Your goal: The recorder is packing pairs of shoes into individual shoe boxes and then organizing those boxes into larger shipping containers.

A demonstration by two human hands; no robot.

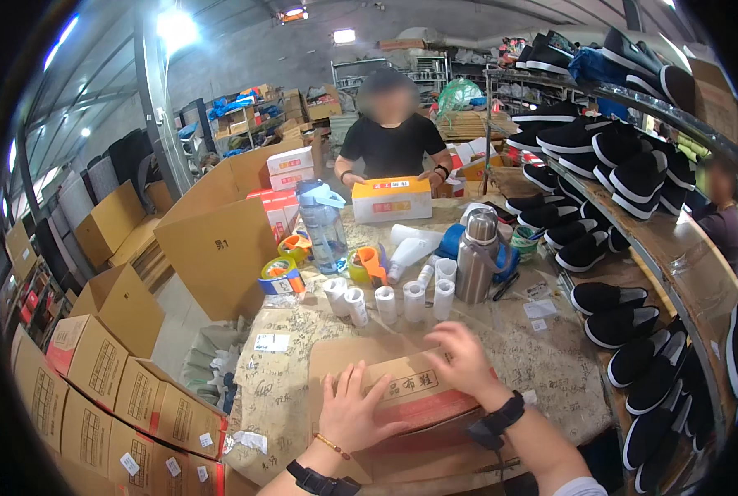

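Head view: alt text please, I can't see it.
The person's left hand lies spread on a brown and red cardboard box, the right hand at its far right edge. Beyond stand white rolls, a steel flask and a blue bottle; across the table a co-worker holds a yellow and white box. Black shoes line the right-hand rack.

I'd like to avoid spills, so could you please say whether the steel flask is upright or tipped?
Upright: the steel flask stands on the table, cap uppermost.
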